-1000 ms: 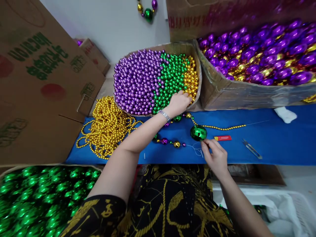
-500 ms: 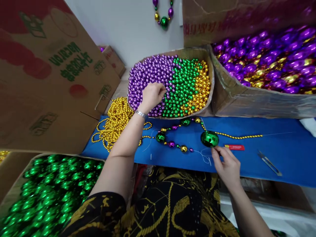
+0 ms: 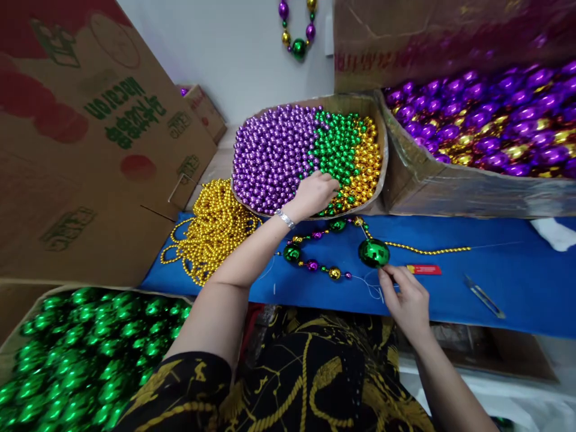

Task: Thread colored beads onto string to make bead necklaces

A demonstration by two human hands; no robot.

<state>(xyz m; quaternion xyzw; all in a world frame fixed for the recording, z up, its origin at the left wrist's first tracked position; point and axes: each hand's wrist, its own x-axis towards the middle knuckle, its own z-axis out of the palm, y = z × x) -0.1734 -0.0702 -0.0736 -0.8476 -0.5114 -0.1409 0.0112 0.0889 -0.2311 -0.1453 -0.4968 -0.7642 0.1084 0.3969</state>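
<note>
My left hand (image 3: 314,192) reaches into a cardboard tray (image 3: 381,180) filled with small purple, green and gold beads, its fingers curled down onto the green beads (image 3: 339,144). What it holds is hidden. My right hand (image 3: 405,298) pinches a thin white thread just below a large green ball (image 3: 373,252) on the blue table (image 3: 508,264). A partly strung strand of green, purple and gold beads (image 3: 315,264) lies between the hands, with a thin gold bead string (image 3: 427,248) running right from the ball.
A heap of gold bead strings (image 3: 211,225) lies left of the tray. A box of large purple and gold balls (image 3: 486,120) stands at the right, a box of green balls (image 3: 90,348) at lower left. A red tag (image 3: 423,269) and metal snips (image 3: 483,295) lie on the table.
My left hand moved from the gold beads to the purple beads, then right onto the green beads. My right hand stays by the green ball.
</note>
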